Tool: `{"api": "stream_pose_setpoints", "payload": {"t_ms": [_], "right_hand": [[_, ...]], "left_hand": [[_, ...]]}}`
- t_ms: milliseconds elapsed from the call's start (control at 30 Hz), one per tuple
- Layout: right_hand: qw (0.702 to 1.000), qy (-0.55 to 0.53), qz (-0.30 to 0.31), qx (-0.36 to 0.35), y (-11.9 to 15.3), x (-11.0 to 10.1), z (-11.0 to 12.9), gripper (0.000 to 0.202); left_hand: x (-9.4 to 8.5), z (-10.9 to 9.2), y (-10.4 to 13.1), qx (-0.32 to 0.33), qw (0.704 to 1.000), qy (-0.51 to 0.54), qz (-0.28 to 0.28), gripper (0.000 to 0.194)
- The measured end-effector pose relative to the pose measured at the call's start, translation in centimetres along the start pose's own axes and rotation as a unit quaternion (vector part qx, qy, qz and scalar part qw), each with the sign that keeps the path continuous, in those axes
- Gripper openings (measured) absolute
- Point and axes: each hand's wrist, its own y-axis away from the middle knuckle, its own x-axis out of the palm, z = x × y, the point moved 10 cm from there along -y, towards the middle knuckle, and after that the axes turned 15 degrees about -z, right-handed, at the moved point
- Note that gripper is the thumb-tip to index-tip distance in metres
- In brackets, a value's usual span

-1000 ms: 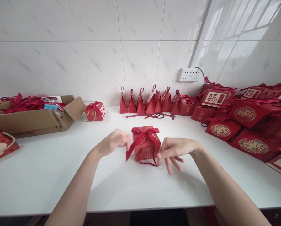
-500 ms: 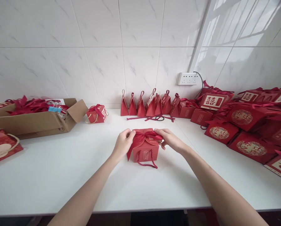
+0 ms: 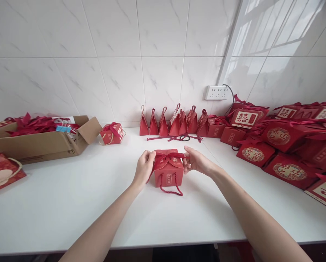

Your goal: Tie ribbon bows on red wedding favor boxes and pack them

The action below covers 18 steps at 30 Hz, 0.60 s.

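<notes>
A small red gift box (image 3: pixel 167 174) stands on the white table in front of me, its twisted red cord handle (image 3: pixel 171 191) hanging down the near face. A dark red ribbon (image 3: pixel 169 155) runs across its top, through the closed flaps. My left hand (image 3: pixel 146 165) is closed on the ribbon's left part at the box's upper left corner. On the right side, my right hand (image 3: pixel 195 160) pinches the ribbon's other part between its fingers, beside the box's upper right edge. The fingertips of both hands are partly hidden.
At the left is an open cardboard box (image 3: pixel 43 147) of ribbons, with a red bag (image 3: pixel 3 174) before it. A finished red box (image 3: pixel 111 134) sits near the wall. Triangular red boxes (image 3: pixel 163 125) line the back behind loose ribbon (image 3: pixel 165 138). Stacked red boxes (image 3: pixel 283 138) fill the right.
The ribbon's loops over the box have flattened into a tighter, narrower band. My right hand has shifted slightly right, with its fingers turned more round the ribbon.
</notes>
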Motion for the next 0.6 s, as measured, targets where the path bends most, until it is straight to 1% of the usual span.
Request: {"api": "stream_pose_setpoints", "payload": {"t_ms": [67,100,133,200,233,267,333,400,467,533,600], "right_hand": [[0.997,0.082,-0.011,-0.006,0.7,-0.1,0.4,0.057],[0.992,0.124,-0.015,-0.013,1.1,-0.1,0.7,0.055],[0.987,0.159,-0.014,-0.019,1.4,0.0,1.0,0.053],[0.979,0.201,0.001,-0.023,2.0,0.3,1.3,0.049],[0.978,0.209,0.012,-0.024,2.3,0.5,1.4,0.047],[0.976,0.216,0.027,-0.026,2.5,0.8,1.5,0.045],[0.971,0.23,0.06,-0.039,2.7,1.2,1.6,0.039],[0.964,0.248,0.084,-0.05,2.9,1.2,1.7,0.034],[0.956,0.275,0.097,-0.043,2.9,0.8,1.4,0.033],[0.946,0.308,0.1,-0.028,2.8,0.2,1.0,0.035],[0.948,0.311,0.067,-0.022,2.3,-0.8,1.0,0.029]], "left_hand": [[-0.1,0.3,-0.1,-0.023,1.0,0.004,-0.003,0.032],[-0.1,0.5,-0.2,-0.033,0.999,0.003,-0.004,0.034],[-0.1,0.7,-0.2,-0.042,0.999,0.003,0.0,0.041],[0.4,1.1,0.0,-0.063,0.998,0.016,0.024,0.055],[0.9,1.3,0.2,-0.075,0.996,0.029,0.044,0.057],[1.4,1.5,0.4,-0.086,0.993,0.043,0.066,0.057],[2.1,1.7,0.9,-0.108,0.986,0.073,0.102,0.05],[2.6,1.8,1.4,-0.123,0.98,0.094,0.124,0.041],[2.8,1.7,1.7,-0.131,0.976,0.11,0.136,0.036],[2.9,1.5,2.0,-0.133,0.974,0.122,0.136,0.036],[2.8,1.3,2.0,-0.131,0.974,0.138,0.127,0.038]]}}
